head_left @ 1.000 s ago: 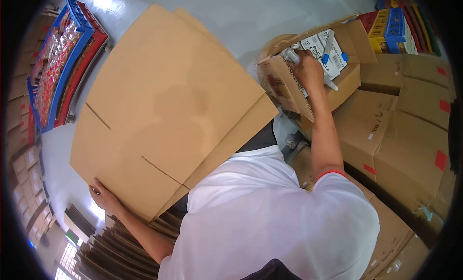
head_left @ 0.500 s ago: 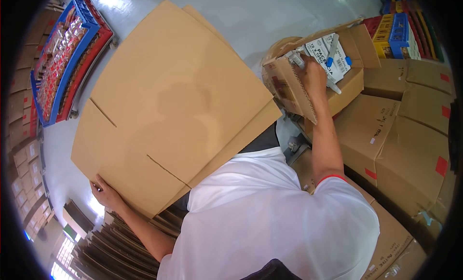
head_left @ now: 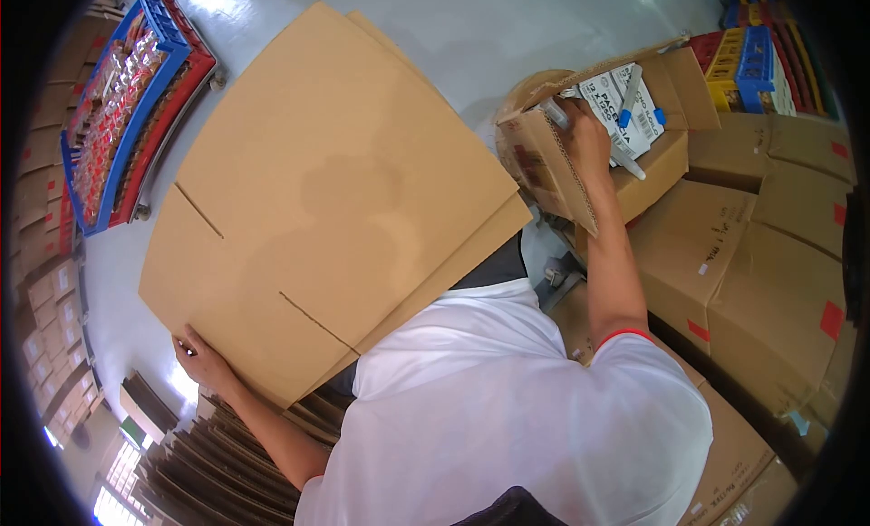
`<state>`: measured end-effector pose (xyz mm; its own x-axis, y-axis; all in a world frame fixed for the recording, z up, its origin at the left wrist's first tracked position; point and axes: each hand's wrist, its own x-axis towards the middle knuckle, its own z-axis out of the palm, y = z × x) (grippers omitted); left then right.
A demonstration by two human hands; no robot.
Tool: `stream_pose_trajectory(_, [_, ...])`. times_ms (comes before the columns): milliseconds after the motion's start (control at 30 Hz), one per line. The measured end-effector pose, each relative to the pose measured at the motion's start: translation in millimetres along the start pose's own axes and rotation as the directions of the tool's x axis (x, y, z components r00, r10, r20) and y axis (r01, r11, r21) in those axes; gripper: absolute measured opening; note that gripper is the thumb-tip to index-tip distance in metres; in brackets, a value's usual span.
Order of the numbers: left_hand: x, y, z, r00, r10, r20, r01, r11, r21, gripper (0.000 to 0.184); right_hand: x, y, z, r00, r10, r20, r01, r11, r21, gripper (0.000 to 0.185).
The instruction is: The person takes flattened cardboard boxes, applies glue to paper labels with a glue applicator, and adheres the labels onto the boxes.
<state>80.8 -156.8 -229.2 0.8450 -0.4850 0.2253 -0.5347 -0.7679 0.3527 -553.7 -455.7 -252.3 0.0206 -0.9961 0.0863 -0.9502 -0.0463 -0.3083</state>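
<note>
A large flattened cardboard box [head_left: 353,164] lies in front of me, slotted along its near side, with another cardboard layer showing beneath it. My left hand [head_left: 204,365] is at its lower left corner, fingers curled against the edge. Over on the right, my right hand [head_left: 584,144] reaches into an open carton [head_left: 648,183]. Its fingers dip down among the contents and are mostly hidden. Beside it in the carton are printed label sheets [head_left: 621,109], a blue-capped marker [head_left: 632,93] and a whitish tube-like item [head_left: 627,163].
Sealed cartons [head_left: 689,245] with red tags are stacked on the right. Many flattened cardboard pieces [head_left: 213,467] stand on edge at lower left. A blue crate [head_left: 122,164] of wrapped goods sits at upper left, and yellow and blue crates [head_left: 752,59] at upper right.
My right hand has sunk slightly deeper into the carton, and its fingers are less visible. My left hand keeps its place at the cardboard's corner. The whole view has shifted a little.
</note>
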Motion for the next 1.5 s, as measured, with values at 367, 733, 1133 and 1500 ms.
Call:
stream_pose_trajectory(367, [-2, 2, -1, 0.999, 0.016, -0.043, -0.014, 0.999, 0.045, 0.062, -6, 5, -5, 0.983, -0.091, -0.159, 0.08, 0.994, -0.077, 0.034])
stream_pose_trajectory(733, [-12, 65, -12, 0.951, 0.285, -0.116, -0.299, 0.945, -0.133, 0.045, -19, -138, -131, 0.788, -0.021, -0.615, 0.358, 0.828, 0.431, 0.013])
stream_pose_trajectory(1133, [-112, 234, 26, 0.608, 0.516, 0.604, 0.31, 0.546, -0.778, 0.03, -80, -248, -8, 0.649, -0.751, -0.116, 0.648, 0.467, 0.601, 0.021])
stream_pose_trajectory(1500, [-94, 259, 29, 0.703, 0.613, 0.361, -0.154, 0.626, -0.764, 0.019, 44, -210, 10, 0.973, 0.02, 0.229, -0.22, -0.201, 0.955, 0.078])
